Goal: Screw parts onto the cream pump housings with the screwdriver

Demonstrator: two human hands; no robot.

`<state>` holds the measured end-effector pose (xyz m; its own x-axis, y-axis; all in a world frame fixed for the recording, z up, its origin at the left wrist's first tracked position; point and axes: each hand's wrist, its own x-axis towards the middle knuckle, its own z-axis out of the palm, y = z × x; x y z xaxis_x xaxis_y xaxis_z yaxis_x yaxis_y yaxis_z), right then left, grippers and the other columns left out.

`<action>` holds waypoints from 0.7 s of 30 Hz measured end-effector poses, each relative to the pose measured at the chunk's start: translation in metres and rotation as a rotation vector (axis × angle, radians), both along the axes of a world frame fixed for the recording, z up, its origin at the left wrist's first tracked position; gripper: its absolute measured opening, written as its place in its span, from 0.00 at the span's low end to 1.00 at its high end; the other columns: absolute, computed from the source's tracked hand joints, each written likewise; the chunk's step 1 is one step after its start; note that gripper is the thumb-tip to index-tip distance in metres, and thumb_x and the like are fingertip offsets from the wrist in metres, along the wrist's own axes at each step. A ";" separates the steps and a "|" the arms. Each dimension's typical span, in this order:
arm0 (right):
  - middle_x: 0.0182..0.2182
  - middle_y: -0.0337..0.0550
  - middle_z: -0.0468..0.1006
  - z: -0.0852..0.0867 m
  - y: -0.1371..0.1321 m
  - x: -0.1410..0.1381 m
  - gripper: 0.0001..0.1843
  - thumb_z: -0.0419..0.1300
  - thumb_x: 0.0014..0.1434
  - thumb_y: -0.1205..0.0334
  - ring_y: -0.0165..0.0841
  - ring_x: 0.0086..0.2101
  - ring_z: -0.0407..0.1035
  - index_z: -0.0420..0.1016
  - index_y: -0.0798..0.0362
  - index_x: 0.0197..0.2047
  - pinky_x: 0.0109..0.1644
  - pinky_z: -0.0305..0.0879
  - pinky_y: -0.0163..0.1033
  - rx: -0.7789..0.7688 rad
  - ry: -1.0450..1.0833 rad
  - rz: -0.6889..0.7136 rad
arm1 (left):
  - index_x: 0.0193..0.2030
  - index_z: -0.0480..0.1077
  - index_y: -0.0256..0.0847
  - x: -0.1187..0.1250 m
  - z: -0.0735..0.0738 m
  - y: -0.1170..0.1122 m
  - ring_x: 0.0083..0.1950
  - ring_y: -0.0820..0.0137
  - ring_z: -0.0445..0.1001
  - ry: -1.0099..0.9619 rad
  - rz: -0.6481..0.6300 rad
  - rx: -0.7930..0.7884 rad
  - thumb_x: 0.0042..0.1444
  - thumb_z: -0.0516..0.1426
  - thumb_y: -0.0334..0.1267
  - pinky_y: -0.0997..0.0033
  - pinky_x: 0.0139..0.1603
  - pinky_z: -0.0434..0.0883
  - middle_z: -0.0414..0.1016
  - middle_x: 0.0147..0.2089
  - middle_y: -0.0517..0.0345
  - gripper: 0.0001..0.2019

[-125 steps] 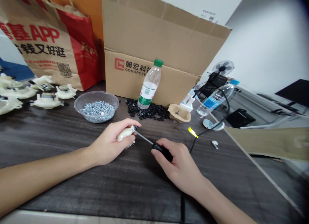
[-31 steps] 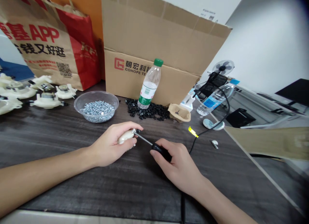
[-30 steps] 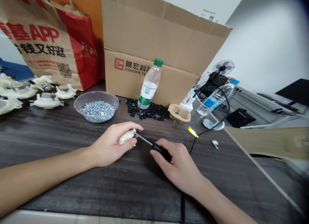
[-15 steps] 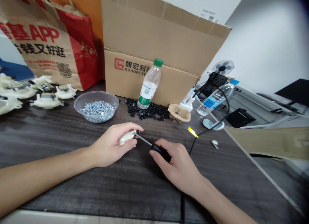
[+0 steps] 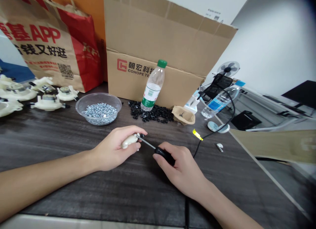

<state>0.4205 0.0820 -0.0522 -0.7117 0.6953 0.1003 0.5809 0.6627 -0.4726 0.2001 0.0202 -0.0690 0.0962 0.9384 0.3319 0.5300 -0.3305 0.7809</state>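
My left hand (image 5: 112,150) is closed around a small cream plastic part (image 5: 128,141) that rests on the dark wooden table (image 5: 74,189). My right hand (image 5: 181,169) grips the black handle of a screwdriver (image 5: 163,152). Its thin metal shaft runs up and left, and the tip meets the cream part between my left thumb and fingers. A clear bowl of silver screws (image 5: 98,107) stands just beyond my left hand. A heap of small black parts (image 5: 150,114) lies behind the screwdriver.
A green-capped water bottle (image 5: 153,85) stands before a large cardboard box (image 5: 163,47). A red and brown paper bag (image 5: 49,41) stands at the back left, with several cream assemblies (image 5: 46,102) beside it. A black cable (image 5: 209,133) and a second bottle (image 5: 217,103) lie at the right.
Almost nothing has changed. My left hand and the cream part have shifted slightly toward me, and the screwdriver has stayed on the part.
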 end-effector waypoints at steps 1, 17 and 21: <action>0.23 0.35 0.71 0.000 0.000 0.000 0.09 0.54 0.62 0.57 0.30 0.23 0.63 0.69 0.50 0.32 0.27 0.53 0.36 0.001 0.002 0.001 | 0.52 0.69 0.41 0.000 0.000 0.000 0.47 0.68 0.73 0.002 -0.001 -0.002 0.59 0.54 0.34 0.73 0.48 0.68 0.76 0.47 0.56 0.14; 0.22 0.34 0.69 -0.001 0.000 -0.001 0.09 0.54 0.63 0.57 0.29 0.23 0.63 0.68 0.50 0.31 0.28 0.53 0.36 0.004 -0.007 0.005 | 0.52 0.69 0.40 -0.001 -0.001 0.000 0.47 0.69 0.73 0.022 -0.021 0.016 0.60 0.54 0.35 0.73 0.48 0.67 0.76 0.47 0.56 0.14; 0.22 0.33 0.69 -0.001 0.000 0.000 0.09 0.54 0.63 0.56 0.29 0.23 0.63 0.68 0.50 0.31 0.28 0.53 0.36 -0.021 -0.003 0.008 | 0.53 0.69 0.41 0.000 -0.002 0.000 0.47 0.70 0.73 0.039 -0.019 0.025 0.60 0.54 0.35 0.74 0.48 0.67 0.75 0.48 0.57 0.14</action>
